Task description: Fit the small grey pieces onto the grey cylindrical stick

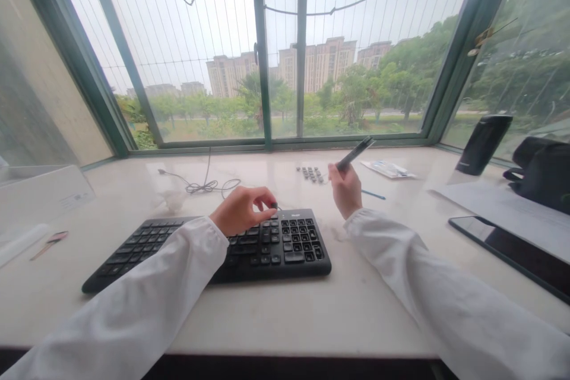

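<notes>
Head view: seen forward and downward from a head-worn camera, with both hands in frame and the window beyond.

Left hand: closed in a pinch, a small dark object being gripped between thumb and fingers at the keyboard's upper edge; its shape is largely hidden and cannot be made out.

Right hand: closed around a black pen-shaped tool, held clear of the keyboard; its long axis is tilted up and to the right, toward the window, and its lower end is hidden in the hand.

Keyboard: a matte black keyboard with a numeric pad lies flat and angled on the tabletop; its left part is partly covered by a white fabric sleeve.

Loose parts: a cluster of small black keycaps is set beyond the keyboard, near the right hand.

Surroundings: a thin blue stick, a printed sheet, a coiled white cable and a black cylindrical flask are placed on the polished pale tabletop.
</notes>
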`<state>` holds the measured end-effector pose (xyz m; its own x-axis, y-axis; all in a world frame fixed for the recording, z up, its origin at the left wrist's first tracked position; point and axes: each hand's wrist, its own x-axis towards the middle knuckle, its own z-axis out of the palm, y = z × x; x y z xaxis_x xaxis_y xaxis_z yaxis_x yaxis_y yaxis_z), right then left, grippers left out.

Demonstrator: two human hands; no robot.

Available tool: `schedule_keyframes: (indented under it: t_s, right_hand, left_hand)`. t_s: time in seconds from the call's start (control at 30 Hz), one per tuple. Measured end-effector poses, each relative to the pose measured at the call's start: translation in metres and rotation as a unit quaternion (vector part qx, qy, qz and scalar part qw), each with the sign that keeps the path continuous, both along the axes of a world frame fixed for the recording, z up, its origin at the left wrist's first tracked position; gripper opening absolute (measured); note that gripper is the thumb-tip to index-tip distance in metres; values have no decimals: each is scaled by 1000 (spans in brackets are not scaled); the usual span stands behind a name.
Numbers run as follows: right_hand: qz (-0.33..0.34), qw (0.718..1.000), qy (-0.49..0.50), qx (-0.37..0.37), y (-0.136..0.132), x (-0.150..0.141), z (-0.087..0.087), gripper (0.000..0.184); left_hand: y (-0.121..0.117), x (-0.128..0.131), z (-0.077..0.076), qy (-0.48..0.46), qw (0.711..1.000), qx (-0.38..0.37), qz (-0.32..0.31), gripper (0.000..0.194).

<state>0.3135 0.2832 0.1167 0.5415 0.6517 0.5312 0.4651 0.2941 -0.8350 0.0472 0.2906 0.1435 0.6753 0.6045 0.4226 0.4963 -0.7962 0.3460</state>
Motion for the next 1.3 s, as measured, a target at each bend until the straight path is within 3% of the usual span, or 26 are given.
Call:
schedule_keyframes:
  t_s: [0.23,0.43,0.53,0.67,0.77,0.9,1.1,1.3]
  right_hand:
    - [17,999,-8,-46,1,-7,-7,26]
    - [-6,997,46,-61,6,4,-5,24]
    - [-27,994,81,-69,10,9,-3,26]
    - [-31,990,108,-80,12,10,-5,28]
    - [-27,990,115,-82,12,9,-5,28]
    - [-20,990,113,-77,10,8,-4,27]
    - [-18,992,104,-72,12,11,-5,27]
    - [-11,994,85,-70,11,7,-5,27]
  left_hand:
    - [11,-6,-3,19,997,21,73,20]
    - [24,4,-1,61,991,-5,119,33]
    - [41,23,8,139,981,39,128,30]
    - [81,66,15,169,974,50,145,25]
    - [116,102,10,198,965,41,168,21]
    - [151,139,-2,234,952,22,197,29]
    - [177,164,-15,251,941,6,226,30]
    - [185,170,-19,251,939,-1,233,32]
